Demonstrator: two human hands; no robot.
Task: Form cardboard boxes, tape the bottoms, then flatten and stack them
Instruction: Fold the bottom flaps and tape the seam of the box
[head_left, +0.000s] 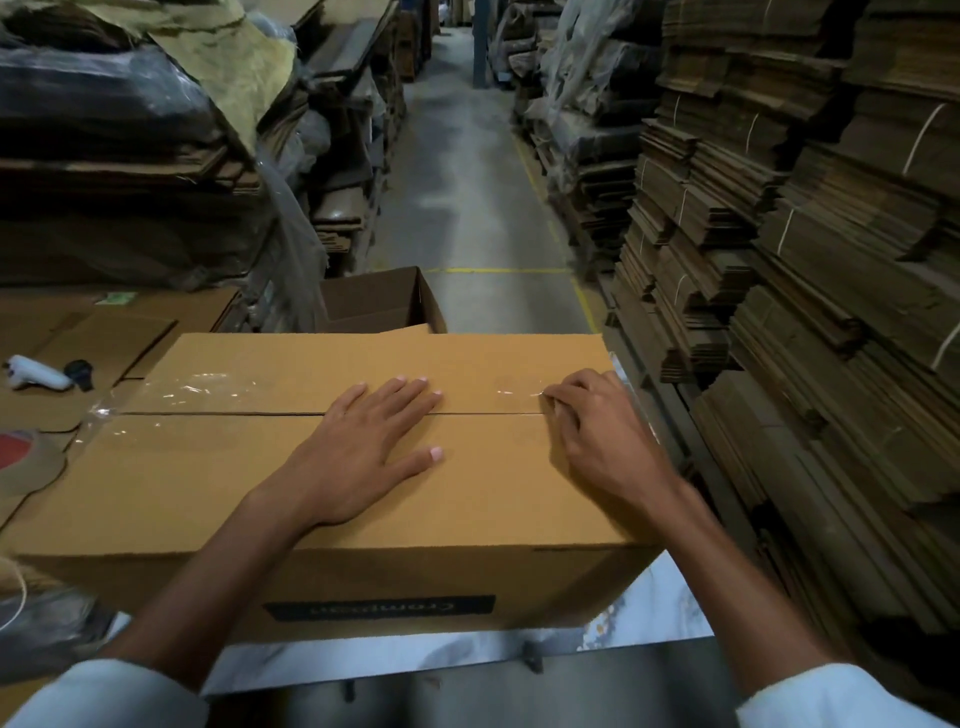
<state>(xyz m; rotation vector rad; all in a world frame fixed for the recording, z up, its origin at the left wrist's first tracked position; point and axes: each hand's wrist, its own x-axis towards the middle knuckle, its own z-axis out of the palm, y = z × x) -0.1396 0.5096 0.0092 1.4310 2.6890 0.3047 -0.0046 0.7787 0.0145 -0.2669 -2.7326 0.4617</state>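
Across me runs the box lengthwise, seam left-right; left hand flat, right hand pinching tape.

Brown cardboard box upside down, flaps closed, clear tape along seam

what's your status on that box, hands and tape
Left hand flat on box, open. Right hand pressing clear tape down near the right end of the seam. Tape dispenser lying off to the left; nothing in the way.
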